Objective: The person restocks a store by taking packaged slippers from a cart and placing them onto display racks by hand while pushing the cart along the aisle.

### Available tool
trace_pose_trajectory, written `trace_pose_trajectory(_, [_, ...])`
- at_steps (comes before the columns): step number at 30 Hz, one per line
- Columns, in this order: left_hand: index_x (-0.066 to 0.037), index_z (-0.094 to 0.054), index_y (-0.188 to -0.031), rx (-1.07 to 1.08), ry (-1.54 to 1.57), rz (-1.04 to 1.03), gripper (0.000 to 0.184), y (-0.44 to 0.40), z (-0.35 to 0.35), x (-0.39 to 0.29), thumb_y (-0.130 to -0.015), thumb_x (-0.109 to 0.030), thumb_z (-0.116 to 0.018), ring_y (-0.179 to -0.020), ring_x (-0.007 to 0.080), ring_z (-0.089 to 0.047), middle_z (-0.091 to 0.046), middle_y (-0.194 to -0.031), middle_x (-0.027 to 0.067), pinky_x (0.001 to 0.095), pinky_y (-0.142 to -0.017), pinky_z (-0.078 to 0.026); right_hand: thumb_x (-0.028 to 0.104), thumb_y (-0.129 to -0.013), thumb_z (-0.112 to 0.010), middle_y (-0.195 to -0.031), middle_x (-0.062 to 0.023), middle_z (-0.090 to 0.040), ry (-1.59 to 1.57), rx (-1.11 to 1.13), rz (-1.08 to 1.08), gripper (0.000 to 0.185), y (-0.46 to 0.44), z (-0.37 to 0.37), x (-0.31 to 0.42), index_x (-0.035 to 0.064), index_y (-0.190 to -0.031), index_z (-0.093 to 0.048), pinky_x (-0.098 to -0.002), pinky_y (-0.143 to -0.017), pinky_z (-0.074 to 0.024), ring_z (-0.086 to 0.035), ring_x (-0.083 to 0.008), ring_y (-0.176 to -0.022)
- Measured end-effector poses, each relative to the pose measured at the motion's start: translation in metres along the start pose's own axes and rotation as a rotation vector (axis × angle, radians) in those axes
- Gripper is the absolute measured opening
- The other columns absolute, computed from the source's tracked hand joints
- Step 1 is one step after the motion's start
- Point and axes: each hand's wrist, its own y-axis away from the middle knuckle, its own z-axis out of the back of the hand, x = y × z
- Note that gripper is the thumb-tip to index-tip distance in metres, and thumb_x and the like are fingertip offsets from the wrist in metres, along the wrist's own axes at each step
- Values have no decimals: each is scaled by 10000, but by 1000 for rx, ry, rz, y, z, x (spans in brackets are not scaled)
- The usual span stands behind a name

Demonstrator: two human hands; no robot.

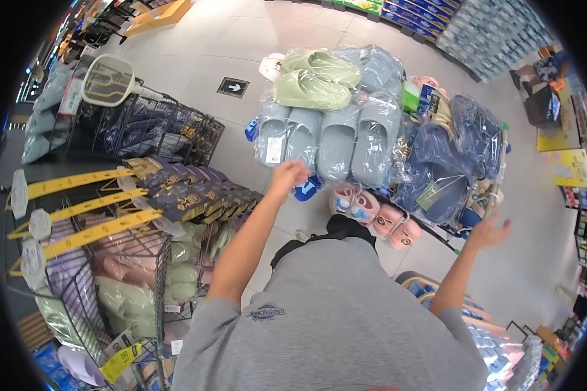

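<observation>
Grey-blue slippers (337, 148): lay bagged beyond the torso, partly under green pairs (313, 91); looked light, soft, slick-wrapped, likely best gripped around the soles. Left hand (291, 174): curled beside them, grip unclear. Right hand (491, 232): spread wide, holding nothing.

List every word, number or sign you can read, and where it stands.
"BROOK", ending unclear: grey shirt.
Right-pointing white arrow, no words: floor sign.
Everything else is too small or blurred, including the white label on blue-grey slippers and the yellow tag, lower left.
</observation>
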Motion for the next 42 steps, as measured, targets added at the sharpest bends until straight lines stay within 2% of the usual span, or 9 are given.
trace_pose_trajectory(2, [-13,-597,-1033,-14,63,-24,246,-30,-24,-27,-877,-202,-602,-776,154,-629,-654,-889,77,270,-691,-511,220,-881,-585,-1181,-194,-512,-309,62,-30,446,-32,-36,84,-55,-1213,-474,-387,-972,-362,-477,-291,-1132])
trace_pose_trajectory(5, [16,-583,-1019,-103,203,-145,277,-62,-57,-63,-843,-188,-648,-795,174,-626,-634,-912,99,282,-699,-520,194,-871,-607,-976,-92,-630,-635,422,100,262,-42,-104,196,30,-1075,-614,-308,-818,-453,-595,-202,-882])
trace_pose_trajectory(7, [72,-501,-1116,-193,334,-80,411,-78,-80,-82,-840,-186,-660,-906,255,-606,-567,-1080,185,338,-780,-520,176,-839,-620,-1009,-100,-631,-795,820,220,271,-26,-165,256,45,-1076,-613,-305,-841,-459,-605,-212,-946])
trace_pose_trajectory(14, [94,-497,-1082,-295,423,23,504,-124,-103,-97,-782,-239,-728,-857,253,-595,-547,-1035,170,342,-716,-521,377,-716,-686,-1109,-197,-610,-627,844,786,601,75,-338,378,-10,-1159,-563,-420,-899,-450,-587,-323,-1029])
trace_pose_trajectory(16, [72,-521,-1044,-291,413,75,475,-128,-100,-98,-774,-255,-734,-810,218,-582,-541,-957,131,320,-676,-512,439,-670,-662,-1151,-239,-587,-317,1251,693,727,76,-347,398,-58,-1185,-538,-418,-916,-445,-573,-340,-1071])
trace_pose_trajectory(26, [-22,-586,-968,-262,420,173,294,-134,-82,-99,-787,-221,-703,-764,162,-554,-556,-893,70,278,-652,-459,436,-648,-606,-1078,-226,-625,-230,1518,689,644,81,-359,401,-5,-1118,-602,-390,-874,-460,-602,-344,-1009])
trace_pose_trajectory(37, [2,-632,-884,-171,426,-10,194,-87,-63,-117,-769,-153,-648,-616,149,-556,-608,-773,77,300,-573,-464,384,-771,-582,-1107,-219,-602,-483,1218,642,496,60,-306,354,5,-1091,-602,-399,-906,-421,-563,-344,-1049])
trace_pose_trajectory(40, [12,-640,-771,-279,179,-173,175,-72,-40,-130,-705,-149,-661,-593,184,-588,-605,-679,85,334,-522,-470,174,-792,-636,-929,-78,-602,-707,1367,395,313,60,-317,327,-6,-1045,-599,-278,-743,-443,-549,-157,-833])
trace_pose_trajectory(42, [27,-629,-748,-330,166,-301,214,-41,-17,-145,-665,-161,-688,-543,186,-575,-594,-640,86,327,-510,-468,134,-799,-601,-890,-26,-562,-854,1435,280,278,62,-290,347,-8,-1038,-586,-251,-682,-419,-506,-122,-779])
